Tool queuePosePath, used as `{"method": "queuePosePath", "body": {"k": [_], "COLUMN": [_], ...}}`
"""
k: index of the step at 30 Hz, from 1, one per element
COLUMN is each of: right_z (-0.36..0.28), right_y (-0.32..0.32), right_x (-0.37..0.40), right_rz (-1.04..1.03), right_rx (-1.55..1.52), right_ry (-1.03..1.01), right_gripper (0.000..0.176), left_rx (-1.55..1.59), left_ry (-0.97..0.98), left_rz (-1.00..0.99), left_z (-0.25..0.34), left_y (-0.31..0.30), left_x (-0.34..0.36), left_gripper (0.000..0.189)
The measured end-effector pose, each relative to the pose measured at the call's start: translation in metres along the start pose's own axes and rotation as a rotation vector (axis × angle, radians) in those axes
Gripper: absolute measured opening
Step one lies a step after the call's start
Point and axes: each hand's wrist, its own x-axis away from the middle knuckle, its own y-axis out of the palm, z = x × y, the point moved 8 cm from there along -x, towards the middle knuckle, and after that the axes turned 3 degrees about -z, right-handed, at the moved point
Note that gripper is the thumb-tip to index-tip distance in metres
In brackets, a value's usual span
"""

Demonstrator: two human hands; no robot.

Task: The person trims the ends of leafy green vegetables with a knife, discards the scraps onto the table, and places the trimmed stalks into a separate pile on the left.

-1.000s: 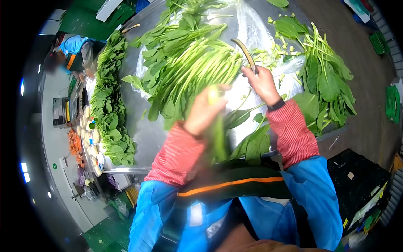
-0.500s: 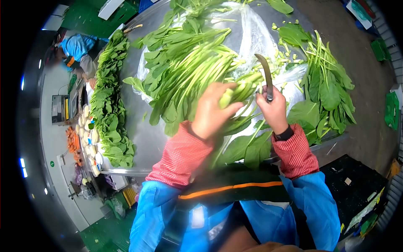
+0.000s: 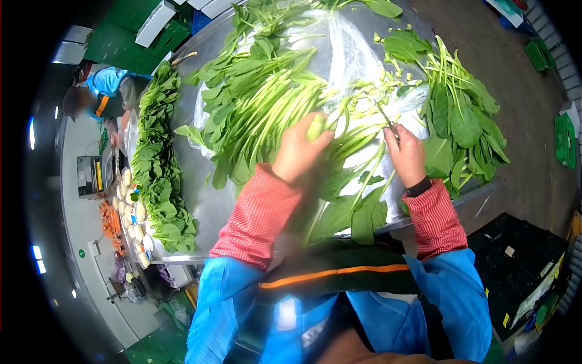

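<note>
My left hand (image 3: pixel 297 150) is closed around the pale green stalks (image 3: pixel 316 127) of some leafy greens, with the stem ends showing at my fingers. In my right hand (image 3: pixel 407 156) is a knife (image 3: pixel 382 113), its narrow blade pointing up and away over the stems. A big heap of leafy greens (image 3: pixel 257 100) lies just beyond my left hand, stems toward the middle. Loose leaves (image 3: pixel 364 217) lie below and between my hands. Cut stem pieces (image 3: pixel 397 77) are scattered past the blade on clear plastic sheeting (image 3: pixel 348 54).
On the metal table (image 3: pixel 200 176), a long row of greens (image 3: pixel 159 151) runs along the left and another pile (image 3: pixel 464 118) sits at the right edge. A second knife (image 3: pixel 183 57) lies at the far left. A co-worker (image 3: pixel 109 91) stands beyond; a black crate (image 3: pixel 509 261) is low right.
The knife in my right hand has swung from upright to lean left, its blade now seen edge-on. Both hands have moved slightly apart, my left one still gripping the stalks.
</note>
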Motion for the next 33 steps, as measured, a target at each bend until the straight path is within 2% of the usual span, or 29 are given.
{"method": "queuePosePath", "body": {"k": [3,6,9,11,14,15,16,17,18,19,20,21,22,23,24,26,27,28,30,32,33], "right_z": [-0.048,-0.086,-0.014,0.031,-0.001,-0.029,-0.027,-0.024,-0.019,0.0,0.029,0.044,0.08,0.093,0.101,0.104,0.12,0.112,0.099,0.118,0.132], "right_y": [-0.023,-0.027,-0.003,0.005,0.006,0.005,0.013,0.02,0.021,0.02,0.021,0.017,0.035,0.047,0.058,0.071,0.083,0.082,0.086,0.101,0.108], "right_x": [0.005,0.003,-0.001,0.002,0.016,0.018,0.019,0.022,0.017,0.01,0.002,-0.007,-0.009,-0.011,-0.011,-0.014,-0.022,-0.025,-0.03,-0.032,-0.028], "right_rz": [0.051,-0.087,-0.064,-0.073,-0.237,-0.307,-0.367,-0.419,-0.37,-0.281,-0.193,-0.047,-0.124,-0.19,-0.258,-0.326,-0.29,-0.299,-0.34,-0.31,-0.274], "right_rx": [-0.024,0.085,0.119,0.049,-0.478,-0.692,-0.794,-0.891,-0.861,-0.77,-0.679,-0.568,-0.47,-0.42,-0.37,-0.232,-0.057,-0.009,0.089,-0.135,-0.266], "right_ry": [-0.313,-0.408,-0.255,-0.129,0.147,0.068,0.154,0.248,0.286,0.337,0.384,0.211,0.325,0.378,0.432,0.515,0.436,0.44,0.392,0.415,0.497], "right_gripper": [0.012,0.012,0.007,0.014,0.02,0.027,0.027,0.026,0.025,0.024,0.023,0.025,0.033,0.04,0.048,0.062,0.07,0.066,0.056,0.046,0.038], "left_rx": [0.141,0.347,0.48,0.475,0.442,0.426,0.41,0.552,0.694,0.829,0.819,0.769,0.716,0.695,0.731,0.497,0.189,-0.121,-0.436,-0.82,-0.818], "left_ry": [-0.095,-0.223,-0.271,-0.285,-0.305,-0.249,-0.194,-0.216,-0.24,-0.245,-0.18,-0.147,-0.168,-0.162,-0.105,-0.238,-0.234,-0.235,-0.392,-0.354,-0.361], "left_rz": [-0.15,-0.272,-0.344,-0.319,-0.358,-0.369,-0.378,-0.366,-0.352,-0.407,-0.373,-0.359,-0.265,-0.206,-0.23,0.005,0.016,0.025,0.084,0.174,0.159], "left_z": [0.011,0.024,0.021,0.015,0.007,0.011,0.014,0.01,0.007,0.034,0.043,0.042,0.037,0.029,0.03,0.02,0.007,-0.007,-0.055,-0.118,-0.156], "left_y": [0.004,0.018,0.022,0.02,0.024,0.024,0.023,0.017,0.006,-0.003,-0.022,-0.043,-0.068,-0.093,-0.111,-0.15,-0.172,-0.189,-0.207,-0.219,-0.217], "left_x": [0.009,0.02,0.029,0.03,0.036,0.036,0.038,0.042,0.048,0.055,0.059,0.063,0.072,0.081,0.087,0.109,0.116,0.12,0.14,0.161,0.174], "left_gripper": [0.027,0.029,0.033,0.033,0.037,0.037,0.037,0.04,0.042,0.047,0.054,0.062,0.059,0.048,0.037,0.03,0.028,0.027,0.031,0.041,0.046]}}
